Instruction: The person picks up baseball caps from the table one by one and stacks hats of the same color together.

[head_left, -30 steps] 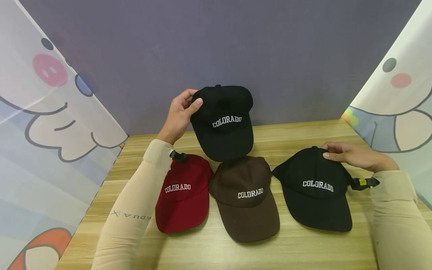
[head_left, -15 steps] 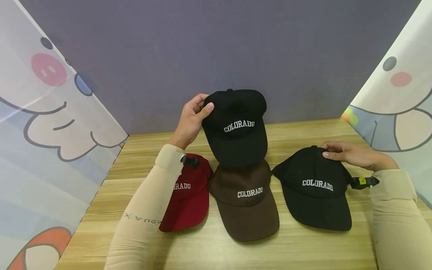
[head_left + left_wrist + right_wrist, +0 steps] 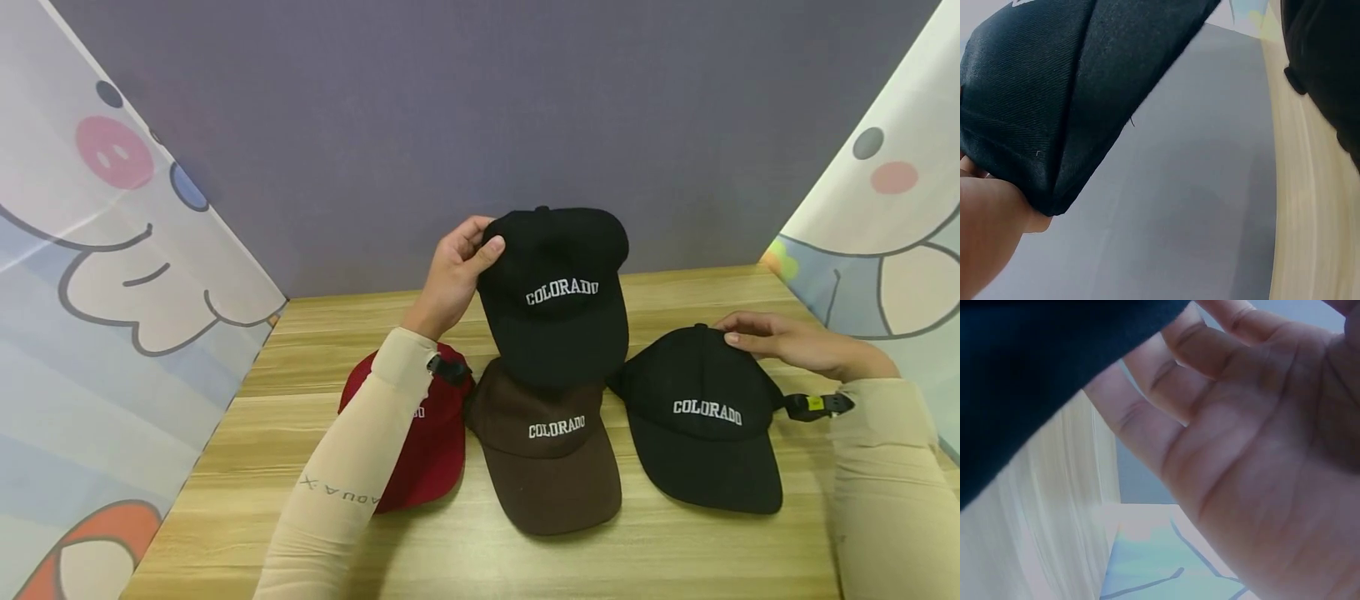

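Observation:
In the head view my left hand (image 3: 457,271) grips a black cap (image 3: 558,337) at the left side of its crown, thumb in front and fingers behind. This cap is raised, brim down, overlapping the top of a brown cap (image 3: 555,492) on the table. My right hand (image 3: 795,343) pinches the top of a second black cap (image 3: 701,383), lying brim toward me. The right wrist view shows its fingers (image 3: 1141,434) reaching behind the dark fabric. Partly hidden under my left forearm is a red cap (image 3: 438,450). White "COLORADO" lettering marks the caps.
The caps lie in a row on a wood-grain table (image 3: 675,558). A grey wall panel (image 3: 675,125) stands behind it. Cartoon-printed panels rise at the left (image 3: 67,333) and right (image 3: 900,250).
My left hand has carried the raised black cap to the right and slightly down, from above the red and brown caps to over the brown one. The right hand stays at its cap.

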